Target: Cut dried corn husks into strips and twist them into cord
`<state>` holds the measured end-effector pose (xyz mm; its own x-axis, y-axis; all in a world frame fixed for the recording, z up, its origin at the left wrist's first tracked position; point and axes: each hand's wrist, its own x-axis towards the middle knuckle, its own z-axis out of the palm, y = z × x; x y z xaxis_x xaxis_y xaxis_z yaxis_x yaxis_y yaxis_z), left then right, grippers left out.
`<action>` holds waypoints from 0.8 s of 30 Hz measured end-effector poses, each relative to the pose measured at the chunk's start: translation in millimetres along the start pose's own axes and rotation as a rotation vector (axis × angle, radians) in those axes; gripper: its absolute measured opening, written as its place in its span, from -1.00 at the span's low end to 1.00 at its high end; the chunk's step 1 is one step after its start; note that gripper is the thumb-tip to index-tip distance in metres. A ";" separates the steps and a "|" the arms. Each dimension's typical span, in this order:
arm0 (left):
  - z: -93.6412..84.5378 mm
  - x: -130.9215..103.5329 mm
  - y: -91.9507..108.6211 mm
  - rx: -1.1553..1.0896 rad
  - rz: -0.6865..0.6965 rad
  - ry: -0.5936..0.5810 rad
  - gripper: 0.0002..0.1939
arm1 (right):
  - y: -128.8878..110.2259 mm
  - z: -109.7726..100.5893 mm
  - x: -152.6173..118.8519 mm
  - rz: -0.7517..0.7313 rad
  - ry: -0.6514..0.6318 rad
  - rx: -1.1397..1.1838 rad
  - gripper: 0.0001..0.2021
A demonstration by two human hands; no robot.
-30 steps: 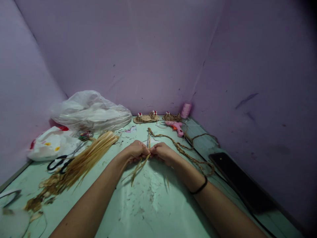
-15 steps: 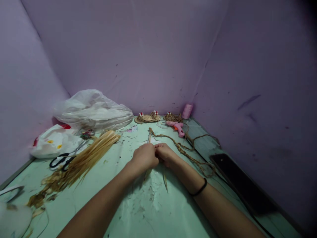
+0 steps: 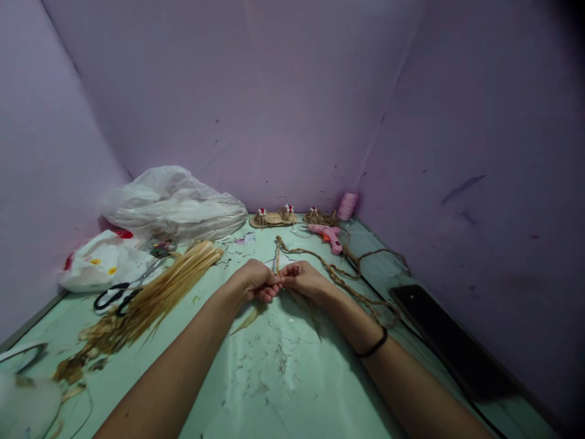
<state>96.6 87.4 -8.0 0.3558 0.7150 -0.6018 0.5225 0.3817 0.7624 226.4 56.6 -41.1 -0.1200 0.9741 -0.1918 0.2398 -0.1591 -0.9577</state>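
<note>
My left hand (image 3: pixel 259 281) and my right hand (image 3: pixel 299 278) meet over the middle of the table, fingertips pinched close together. Between them they hold dried fibre strands. A short pale braid (image 3: pixel 277 256) runs from the fingers away from me and joins a longer brown braided cord (image 3: pixel 336 274) that loops to the right. Loose fibre ends (image 3: pixel 250 318) hang below my left hand, and more strands (image 3: pixel 307 305) trail under my right. The exact crossing of the strands is hidden by the fingers.
A bundle of dried fibre (image 3: pixel 169 285) lies left, beside black-handled scissors (image 3: pixel 119 299). Plastic bags (image 3: pixel 176 204) stand behind. Small woven pieces (image 3: pixel 273 219), a pink glue gun (image 3: pixel 328 236) and a pink thread spool (image 3: pixel 348 206) sit at the back. A dark phone (image 3: pixel 450 341) lies right.
My left hand has turned so its curled fingers show and shifted slightly left. A fibre end now sticks out below it. My right hand stays close to the same spot.
</note>
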 end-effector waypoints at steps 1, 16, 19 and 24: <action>1.4 0.5 -0.3 0.020 -0.003 0.032 -0.78 | 2.9 -0.1 2.1 -0.016 0.028 -0.105 -0.91; 5.2 13.0 -12.2 0.205 0.165 0.194 -0.81 | -15.9 6.4 -10.1 -0.077 0.131 -0.782 -0.88; 5.6 13.2 -15.1 0.195 0.173 0.179 -0.83 | -31.6 6.6 -29.8 -0.053 0.190 -0.853 -0.84; 2.0 6.8 -10.3 0.219 0.149 0.162 -0.87 | -19.9 -11.7 -159.9 0.130 -0.024 -0.371 -0.66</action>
<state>95.2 87.2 -20.4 0.3223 0.8442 -0.4284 0.6351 0.1428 0.7591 252.2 -94.1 11.2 -0.0876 0.9449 -0.3155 0.5858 -0.2073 -0.7835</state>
